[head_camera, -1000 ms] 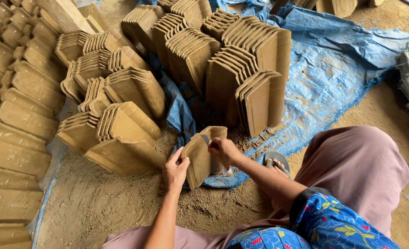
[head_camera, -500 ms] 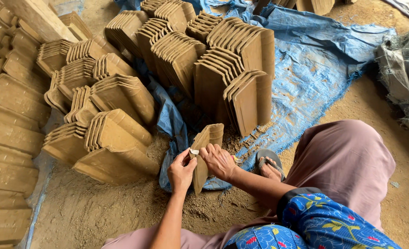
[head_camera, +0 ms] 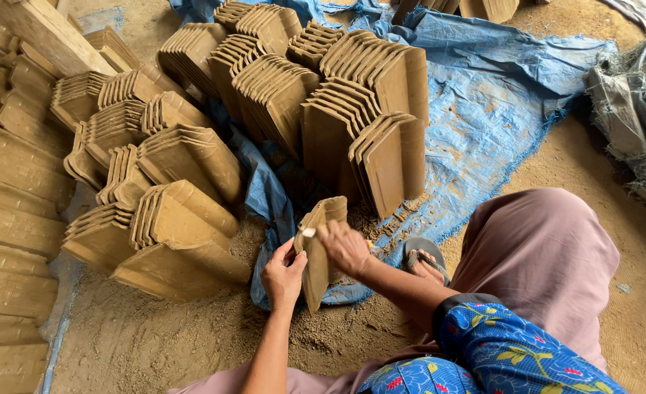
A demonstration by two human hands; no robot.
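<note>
Since half a second ago the right hand (head_camera: 345, 246) has slid a little up along the tile's edge, and the tile sits slightly more upright; the left hand has hardly shifted. Nearest the camera, a blue flowered sleeve (head_camera: 483, 343) and a mauve-clad knee (head_camera: 549, 255) frame the work. The left hand (head_camera: 285, 276) is closed around the lower side of an unfired clay roof tile (head_camera: 317, 252), holding it on edge over the sandy ground. The right hand is curled over the tile's upper edge, pinching a small pale tool (head_camera: 308, 233) whose kind I cannot tell.

The step in hand looks like trimming or smoothing the tile's rim. The next move seems to call for a steady grip from the left hand while the right draws the tool evenly along the edge, lightly, since the clay looks soft enough to dent.

Just beyond lies a sandalled foot (head_camera: 425, 259) on a blue tarpaulin (head_camera: 498, 131). Farther off, stacks of tiles (head_camera: 367, 109) stand on edge, with flat rows of tiles (head_camera: 9, 219) at the left.
</note>
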